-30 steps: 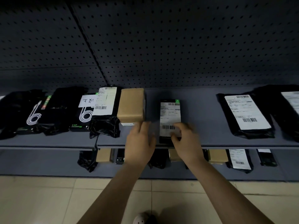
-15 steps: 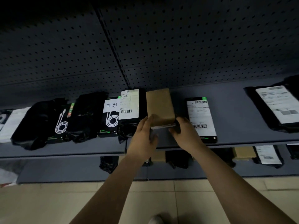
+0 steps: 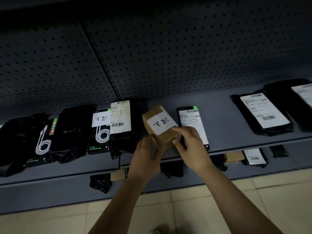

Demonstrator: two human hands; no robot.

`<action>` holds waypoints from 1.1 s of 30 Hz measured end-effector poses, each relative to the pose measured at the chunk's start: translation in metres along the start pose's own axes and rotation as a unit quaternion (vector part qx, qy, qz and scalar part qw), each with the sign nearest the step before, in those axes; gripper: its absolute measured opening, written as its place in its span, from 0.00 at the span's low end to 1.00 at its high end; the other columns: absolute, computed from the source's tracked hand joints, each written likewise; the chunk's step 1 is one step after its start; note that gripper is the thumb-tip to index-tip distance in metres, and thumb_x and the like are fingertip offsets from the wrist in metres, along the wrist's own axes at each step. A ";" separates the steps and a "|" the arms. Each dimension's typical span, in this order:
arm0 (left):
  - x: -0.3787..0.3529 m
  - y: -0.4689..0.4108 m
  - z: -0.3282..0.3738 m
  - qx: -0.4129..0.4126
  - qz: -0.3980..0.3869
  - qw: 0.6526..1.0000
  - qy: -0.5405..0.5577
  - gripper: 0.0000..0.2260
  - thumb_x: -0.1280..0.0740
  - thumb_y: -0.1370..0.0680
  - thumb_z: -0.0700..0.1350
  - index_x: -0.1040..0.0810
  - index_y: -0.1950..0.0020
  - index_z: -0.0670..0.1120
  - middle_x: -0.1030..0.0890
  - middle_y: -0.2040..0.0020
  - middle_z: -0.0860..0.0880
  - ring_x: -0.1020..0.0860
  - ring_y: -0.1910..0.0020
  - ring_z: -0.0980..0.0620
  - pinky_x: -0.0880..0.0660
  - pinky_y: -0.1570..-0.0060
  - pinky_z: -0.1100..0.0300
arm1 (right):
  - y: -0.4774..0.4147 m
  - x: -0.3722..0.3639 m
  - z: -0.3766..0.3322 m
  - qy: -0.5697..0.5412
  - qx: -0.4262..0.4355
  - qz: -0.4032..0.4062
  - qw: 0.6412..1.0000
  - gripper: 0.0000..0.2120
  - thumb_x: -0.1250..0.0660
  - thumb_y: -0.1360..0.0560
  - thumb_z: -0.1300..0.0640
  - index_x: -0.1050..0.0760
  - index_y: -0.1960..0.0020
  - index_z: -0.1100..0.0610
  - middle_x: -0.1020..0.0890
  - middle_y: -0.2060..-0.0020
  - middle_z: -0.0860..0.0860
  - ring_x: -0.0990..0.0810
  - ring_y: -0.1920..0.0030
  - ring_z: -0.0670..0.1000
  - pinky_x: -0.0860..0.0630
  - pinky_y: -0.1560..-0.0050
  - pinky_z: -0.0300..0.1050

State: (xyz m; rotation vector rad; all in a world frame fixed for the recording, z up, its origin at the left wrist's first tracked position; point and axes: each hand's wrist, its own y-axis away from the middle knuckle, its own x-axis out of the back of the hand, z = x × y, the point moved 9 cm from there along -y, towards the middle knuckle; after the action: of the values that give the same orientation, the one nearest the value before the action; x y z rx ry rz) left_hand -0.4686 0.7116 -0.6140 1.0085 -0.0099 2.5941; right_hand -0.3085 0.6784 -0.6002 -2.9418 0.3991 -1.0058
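You have the small cardboard box (image 3: 166, 137) in both hands at the centre of the frame. It is raised off the grey shelf (image 3: 222, 119) and tipped so its top face looks back at you. Your left hand (image 3: 146, 157) wraps the lower left side, fingers curled against the cardboard. Your right hand (image 3: 191, 146) pinches the lower right corner between thumb and fingertips. Both hands are clamped on the box, and it hangs over the shelf's front edge without touching anything else.

The white handwritten label (image 3: 160, 124) faces up and is readable, so this looks like the checking step: turning the parcel to read its mark. The same writing appears on the sticker of the cable package (image 3: 101, 130) further left, which suggests the two belong together.

If so, the next move calls for a place to set it. There is a bare gap between the black bag with the waybill (image 3: 120, 119) on the left and the flat black parcel (image 3: 192, 125) on the right. Level the box before lowering it, and mind your right knuckles, which sit just over that flat parcel. Put it down label up so the writing shows.
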 end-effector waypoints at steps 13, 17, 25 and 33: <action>0.020 0.006 0.012 -0.067 0.002 0.996 -0.061 0.29 0.35 0.23 0.53 0.39 0.24 0.50 0.40 0.23 0.55 0.37 0.27 0.56 0.31 0.39 0.63 | -0.005 -0.022 0.021 -0.067 -0.117 -0.100 0.986 0.22 0.31 0.25 0.59 0.29 0.32 0.50 0.22 0.42 0.47 0.25 0.41 0.46 0.30 0.45 0.35; 0.030 0.012 -0.004 -0.024 -0.011 1.000 0.006 0.26 0.35 0.21 0.51 0.39 0.25 0.51 0.32 0.30 0.54 0.32 0.36 0.61 0.36 0.53 0.79 | -0.002 -0.028 0.014 -0.167 -0.151 -0.086 0.971 0.17 0.32 0.23 0.57 0.27 0.36 0.46 0.20 0.45 0.41 0.23 0.44 0.40 0.29 0.49 0.28; 0.016 0.011 -0.029 0.092 -0.069 0.971 0.209 0.14 0.42 0.17 0.51 0.33 0.31 0.61 0.25 0.37 0.60 0.27 0.39 0.66 0.34 0.50 0.78 | -0.004 -0.034 -0.004 -0.181 -0.143 -0.066 0.971 0.17 0.32 0.22 0.55 0.28 0.34 0.50 0.20 0.45 0.44 0.22 0.46 0.39 0.26 0.47 0.27; 0.013 0.017 -0.022 0.072 -0.099 0.953 0.276 0.17 0.45 0.17 0.42 0.30 0.37 0.65 0.22 0.42 0.69 0.27 0.40 0.71 0.32 0.44 0.76 | 0.008 -0.041 -0.002 -0.222 -0.158 -0.045 0.961 0.23 0.29 0.25 0.60 0.33 0.34 0.47 0.22 0.44 0.43 0.23 0.43 0.39 0.25 0.41 0.36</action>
State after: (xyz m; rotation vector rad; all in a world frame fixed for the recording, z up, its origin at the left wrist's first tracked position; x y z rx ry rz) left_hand -0.4968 0.7029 -0.6198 0.2738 0.4041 2.6206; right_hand -0.3434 0.6805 -0.6238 -3.3645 0.4472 -0.2755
